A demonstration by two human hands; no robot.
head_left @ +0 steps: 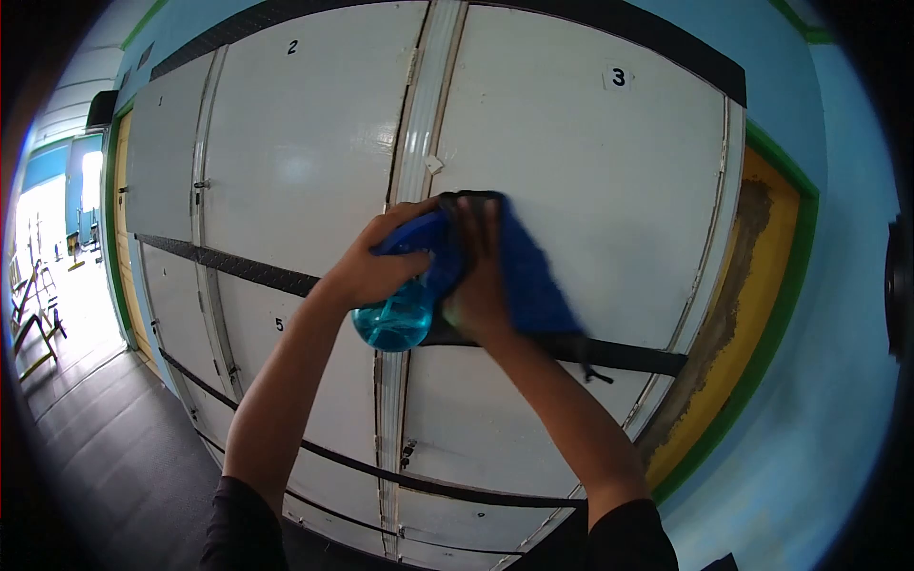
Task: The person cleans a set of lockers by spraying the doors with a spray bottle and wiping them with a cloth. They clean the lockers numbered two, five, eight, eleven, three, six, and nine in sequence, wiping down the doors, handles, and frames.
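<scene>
My left hand (381, 262) is wrapped round a clear bottle (395, 324) with teal liquid in its lower part. The upper part of the bottle is hidden by my fingers and by blue material. Right beside it, my right hand (479, 285) has its fingers over a blue cloth (535, 281) with a dark edge. The cloth hangs down to the right of that hand, slightly blurred, in front of the white locker door marked 3 (590, 181). Both hands are close together near the upright metal strip between two doors.
More white doors, one marked 2 (305, 124) and one marked 5 (276, 295), stand to the left and below. Black bands (633, 357) cross the locker front. A yellow panel with a green frame (804, 228) is at the right. Folding chairs (38, 333) stand far left.
</scene>
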